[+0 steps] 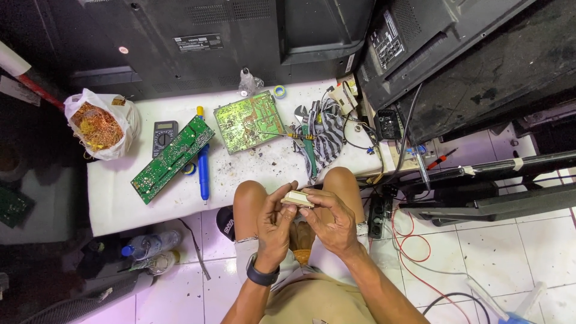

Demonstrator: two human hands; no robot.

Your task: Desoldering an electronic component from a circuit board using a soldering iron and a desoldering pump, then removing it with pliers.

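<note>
Fingertips of both hands pinch a small pale block [298,198] at the centre of the frame, just above the knees. The left hand [275,225] curls around its left end, thumb pressed on top; the right hand [332,221] grips the right end with its fingers bent over it — both closed on the piece. A dark wristwatch [262,276] circles the left wrist.

Beyond the knees lies a white bench [114,201]. On it, upper middle, sits a square green circuit board [249,120]; left of it a long narrow circuit board [172,158] lies diagonally, with a blue-handled tool [204,171] beside it and a dark multimeter [163,135] behind. A white bag of copper wire [99,125] sits in the upper left — black television backs [210,42] line the top.
</note>
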